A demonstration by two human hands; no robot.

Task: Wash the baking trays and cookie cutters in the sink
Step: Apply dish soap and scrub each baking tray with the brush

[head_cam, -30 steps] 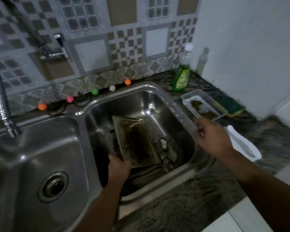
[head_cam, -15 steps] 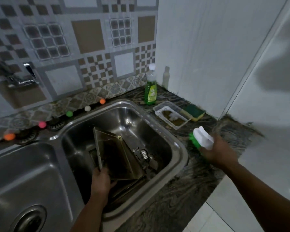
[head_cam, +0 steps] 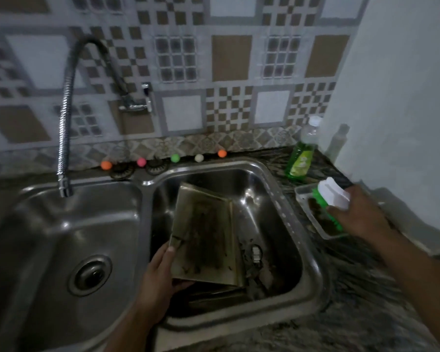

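Observation:
A dirty metal baking tray (head_cam: 203, 235) stands tilted in the right basin of the steel sink (head_cam: 313, 252). My left hand (head_cam: 160, 275) grips its lower left edge, thumb on the inner face. More dark trays lie under it, and small cookie cutters (head_cam: 255, 252) lie at the basin's bottom right. My right hand (head_cam: 358, 217) holds a white-handled scrub brush with green bristles (head_cam: 332, 196) over a clear plastic dish (head_cam: 308, 199) on the counter to the right of the sink.
The left basin (head_cam: 61, 237) has a round drain, with the flexible tap hose (head_cam: 64, 138) hanging over it. A green dish-soap bottle (head_cam: 301, 158) stands at the back right of the dark stone counter. Coloured balls (head_cam: 174, 158) line the sink's back edge. A white wall closes the right side.
My right hand picked up the brush from the counter and brought it over the plastic dish. My left hand keeps its grip on the tray. The view swung left and up.

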